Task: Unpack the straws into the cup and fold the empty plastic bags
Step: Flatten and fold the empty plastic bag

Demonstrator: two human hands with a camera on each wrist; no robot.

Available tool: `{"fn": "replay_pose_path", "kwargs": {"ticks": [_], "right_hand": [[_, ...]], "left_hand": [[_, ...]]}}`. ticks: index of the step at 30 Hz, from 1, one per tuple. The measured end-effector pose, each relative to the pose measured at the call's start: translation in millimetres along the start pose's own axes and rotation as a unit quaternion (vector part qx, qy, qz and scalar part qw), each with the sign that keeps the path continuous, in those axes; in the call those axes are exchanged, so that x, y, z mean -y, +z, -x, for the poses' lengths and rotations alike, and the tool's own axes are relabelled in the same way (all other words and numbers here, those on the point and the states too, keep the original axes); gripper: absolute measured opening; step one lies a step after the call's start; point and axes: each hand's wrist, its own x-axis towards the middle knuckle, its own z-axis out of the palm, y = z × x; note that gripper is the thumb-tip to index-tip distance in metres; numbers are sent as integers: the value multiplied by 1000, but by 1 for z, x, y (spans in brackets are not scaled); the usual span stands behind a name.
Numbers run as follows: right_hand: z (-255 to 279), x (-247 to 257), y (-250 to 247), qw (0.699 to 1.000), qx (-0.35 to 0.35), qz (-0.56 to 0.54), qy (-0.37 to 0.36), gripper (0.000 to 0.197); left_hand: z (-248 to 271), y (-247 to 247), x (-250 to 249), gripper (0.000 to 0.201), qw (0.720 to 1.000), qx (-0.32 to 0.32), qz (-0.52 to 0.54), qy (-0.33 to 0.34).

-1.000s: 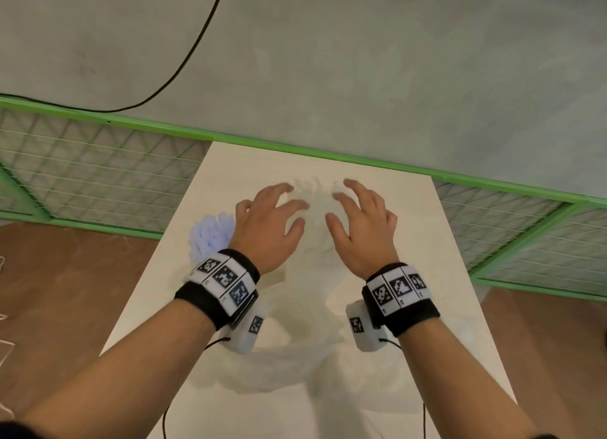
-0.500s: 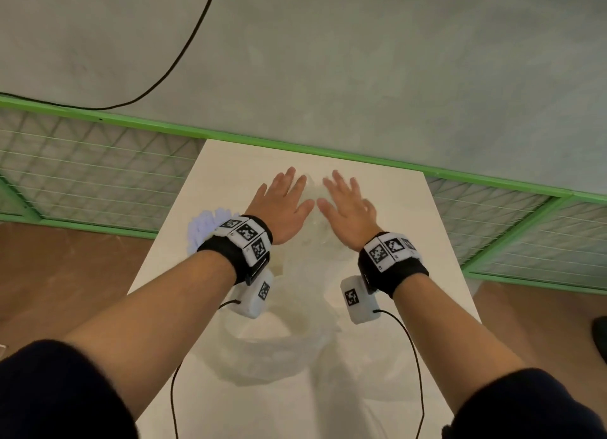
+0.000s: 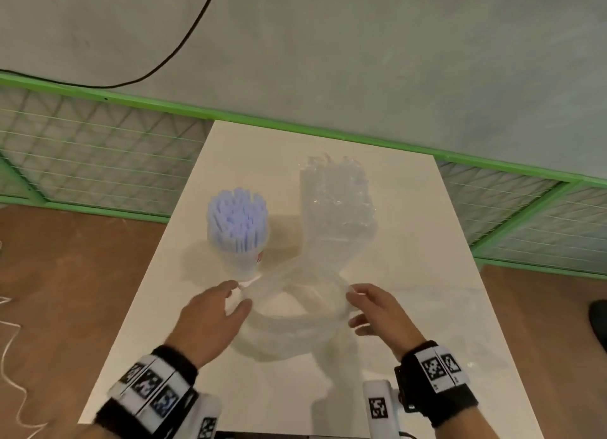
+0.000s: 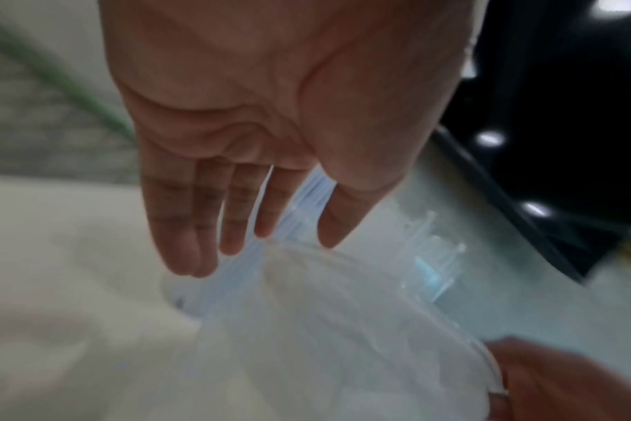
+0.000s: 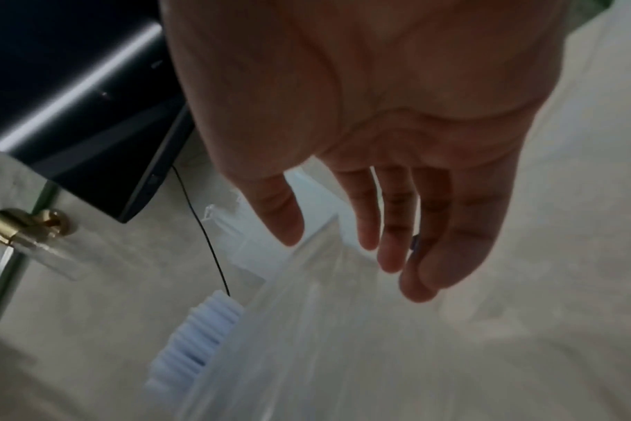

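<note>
A clear, crinkled plastic bag (image 3: 297,310) is being spread on the smooth cream table (image 3: 427,274), its near mouth bulging into a soft open ring while its far end, at about twelve o'clock from the hands, is lying flattened and glossy with sharp creases. The left hand (image 3: 210,320) is being held at the ring's nine o'clock edge and the right hand (image 3: 377,310) at its three o'clock edge — from the wrist views the fingers of both are seen straight and relaxed, clenched on nothing, though whether the tips are touching the film cannot be told through the blur. At eleven o'clock from the bag, just beside it, a translucent cup (image 3: 241,258) is standing upright, packed with a round bundle of pale blue straws (image 3: 237,220). A small red mark is showing on the cup's side, too blurred to be read. Black wristbands (image 3: 437,379) bearing square black-and-white coded tags are being worn on both wrists — no words are legible on them.
</note>
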Motion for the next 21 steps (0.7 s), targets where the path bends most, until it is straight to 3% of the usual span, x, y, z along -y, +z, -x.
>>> {"fn": "replay_pose_path", "kwargs": {"ticks": [4,7,10,12,16,18,19,21], "right_hand": [[8,12,18,997,-34,44,-51,10],[19,25,24,988,-67,98,-101,16],[31,38,25,960,-121,178,-181,19],[40,47,21,936,-161,223,-219,20],[56,61,12,892,-246,294,-240,36],[63,67,12,880,-264,306,-249,43],[66,72,12,891,-256,279,-251,43],[71,80,13,931,-209,174,-243,35]], "left_hand": [[-16,5,-1,26,981,-27,187,-40],[-15,-8,-4,23,977,-13,211,-35],[-11,-19,0,9,990,-10,144,0],[-7,-30,2,16,995,-31,95,24],[4,-48,-2,26,994,-74,-25,71],[14,-53,-12,20,986,-88,-40,136],[19,-54,-17,28,979,-88,-35,183],[33,-53,-35,71,961,-46,-61,267]]}}
